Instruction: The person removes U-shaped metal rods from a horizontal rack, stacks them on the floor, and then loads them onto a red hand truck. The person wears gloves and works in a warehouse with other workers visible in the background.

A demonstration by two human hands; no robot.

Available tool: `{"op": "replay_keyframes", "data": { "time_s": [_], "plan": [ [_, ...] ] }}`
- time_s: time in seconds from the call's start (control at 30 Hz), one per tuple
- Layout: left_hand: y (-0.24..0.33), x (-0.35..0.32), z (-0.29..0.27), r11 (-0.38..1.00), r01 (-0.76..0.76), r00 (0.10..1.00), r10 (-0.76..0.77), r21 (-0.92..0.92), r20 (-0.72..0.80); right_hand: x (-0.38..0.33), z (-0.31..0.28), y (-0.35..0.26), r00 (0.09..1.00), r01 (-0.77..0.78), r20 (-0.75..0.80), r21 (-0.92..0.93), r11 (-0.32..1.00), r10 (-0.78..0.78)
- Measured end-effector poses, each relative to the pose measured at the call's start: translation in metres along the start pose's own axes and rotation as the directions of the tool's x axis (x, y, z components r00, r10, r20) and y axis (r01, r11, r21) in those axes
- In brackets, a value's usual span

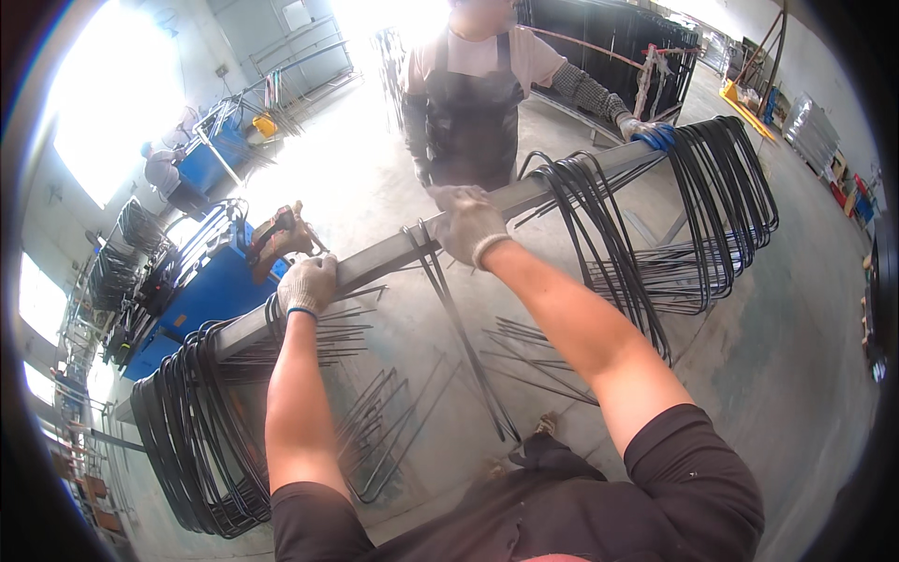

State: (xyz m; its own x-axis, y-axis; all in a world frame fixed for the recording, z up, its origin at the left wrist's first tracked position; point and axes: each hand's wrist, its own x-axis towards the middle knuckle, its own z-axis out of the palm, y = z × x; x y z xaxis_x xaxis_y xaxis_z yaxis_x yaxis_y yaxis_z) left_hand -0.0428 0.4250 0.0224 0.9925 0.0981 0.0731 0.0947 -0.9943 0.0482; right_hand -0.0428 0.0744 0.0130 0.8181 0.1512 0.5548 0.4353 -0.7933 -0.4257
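Note:
A long grey metal beam point(384, 261) slants across in front of me, with bent black metal rods hung over it in bunches. My left hand point(309, 284), in a pale knitted glove, curls over the beam beside the left bunch of rods point(192, 412); what lies under its fingers is hidden. Farther right, my gloved right hand point(465, 225) is at the beam, slightly blurred, its fingers unclear. Just left of it, a pair of bent rods point(454, 314) hangs down toward the floor. Another bunch of rods point(599, 234) hangs to its right.
Across the beam stands a person in a dark apron point(471, 122), one gloved hand point(639, 127) by a blue wrap point(658, 139) on the beam. More rods point(716, 201) hang at the far right. Blue machines point(192, 290) and a second person point(164, 173) are at left.

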Motion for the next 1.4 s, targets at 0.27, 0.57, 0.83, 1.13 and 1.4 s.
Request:
{"op": "replay_keyframes", "data": {
  "time_s": [0.27,0.57,0.83,1.13,1.4],
  "plan": [
    [0.017,-0.015,-0.018,0.999,0.017,0.999,-0.018,-0.045,-0.037,-0.151,-0.004,0.006,0.955,-0.029,0.294,-0.041,0.999,0.04],
    [0.022,-0.014,-0.015,0.991,0.061,0.992,-0.073,-0.118,-0.104,-0.582,-0.042,0.083,0.2,-0.569,0.715,-0.472,0.673,0.67],
    [0.02,-0.033,-0.011,0.993,0.032,0.976,-0.055,-0.113,-0.209,-0.823,-0.114,0.1,-0.301,-0.651,0.476,-0.736,0.187,0.826],
    [0.022,-0.054,0.028,0.973,-0.179,0.856,0.081,-0.145,-0.511,-0.855,-0.054,0.118,-0.065,-0.86,0.499,-0.468,0.205,0.864],
    [0.02,-0.187,0.192,0.778,-0.151,0.988,0.099,-0.609,-0.119,-0.781,-0.079,0.171,-0.014,-0.721,0.573,-0.574,0.389,0.82]
  ]
}}
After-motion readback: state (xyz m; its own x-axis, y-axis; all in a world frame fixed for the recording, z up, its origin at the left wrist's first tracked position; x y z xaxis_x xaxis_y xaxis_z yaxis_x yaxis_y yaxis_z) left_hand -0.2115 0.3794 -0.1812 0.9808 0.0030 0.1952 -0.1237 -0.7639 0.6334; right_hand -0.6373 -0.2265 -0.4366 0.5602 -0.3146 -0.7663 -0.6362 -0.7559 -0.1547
